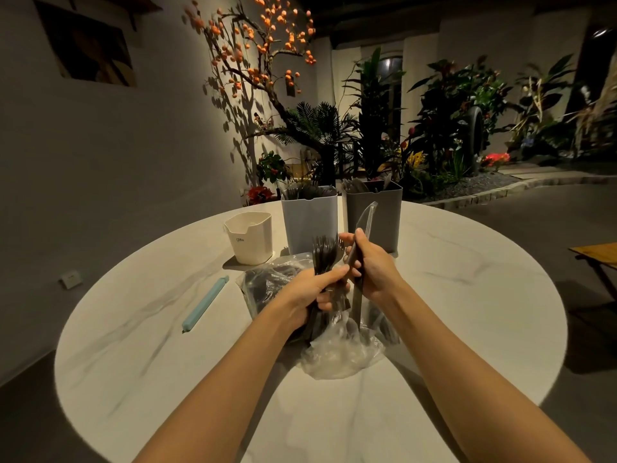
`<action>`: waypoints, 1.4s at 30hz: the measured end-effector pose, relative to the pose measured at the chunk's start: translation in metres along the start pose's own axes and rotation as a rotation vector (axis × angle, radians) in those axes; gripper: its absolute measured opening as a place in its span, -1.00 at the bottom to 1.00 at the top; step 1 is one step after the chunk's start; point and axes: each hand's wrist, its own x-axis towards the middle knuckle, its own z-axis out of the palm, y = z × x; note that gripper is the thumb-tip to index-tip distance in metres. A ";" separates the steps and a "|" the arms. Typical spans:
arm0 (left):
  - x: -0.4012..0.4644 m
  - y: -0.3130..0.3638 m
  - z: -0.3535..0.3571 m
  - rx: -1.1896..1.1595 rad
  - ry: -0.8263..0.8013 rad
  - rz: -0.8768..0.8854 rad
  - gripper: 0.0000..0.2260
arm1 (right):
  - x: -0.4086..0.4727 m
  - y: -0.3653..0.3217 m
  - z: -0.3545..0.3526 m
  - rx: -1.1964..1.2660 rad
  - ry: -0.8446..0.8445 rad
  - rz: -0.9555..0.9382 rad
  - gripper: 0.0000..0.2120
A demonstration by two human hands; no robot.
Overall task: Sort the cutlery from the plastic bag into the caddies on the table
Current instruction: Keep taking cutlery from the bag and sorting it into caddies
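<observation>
Head view, blue clip (206, 303) left of bag (337, 357), cream cup (248, 240) behind

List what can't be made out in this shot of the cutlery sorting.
Head view, the only one:
- Contents of the light grey caddy and dark grey caddy: only dark tips show above the rims.
- Cutlery left in the plastic bag: a dim tangle, partly hidden by the left hand and its fork bundle.
- Inside of the white caddy: hidden by its near wall.
- Its label: too small.
</observation>
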 end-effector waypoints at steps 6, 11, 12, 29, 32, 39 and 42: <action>0.002 0.006 0.001 -0.210 0.059 -0.025 -0.70 | 0.001 -0.002 0.000 0.003 0.037 -0.021 -0.67; 0.011 0.008 -0.006 -0.309 0.099 0.028 -0.73 | 0.009 -0.006 -0.004 0.007 0.078 -0.022 -0.67; 0.012 0.009 -0.006 -0.308 0.097 0.030 -0.75 | 0.011 -0.007 -0.003 0.026 0.079 -0.023 -0.67; 0.034 0.037 0.003 0.066 0.036 0.031 -0.79 | 0.036 -0.043 0.012 -0.296 0.102 -0.107 -0.61; 0.039 0.037 0.005 0.043 -0.004 -0.024 -0.79 | 0.042 -0.045 0.012 -0.288 0.145 -0.152 -0.62; 0.053 0.041 0.005 0.173 0.104 -0.061 -0.81 | 0.052 -0.053 0.004 -0.361 0.187 -0.214 -0.67; 0.060 0.045 0.002 0.126 0.134 -0.090 -0.86 | 0.060 -0.058 -0.001 -0.366 0.207 -0.191 -0.71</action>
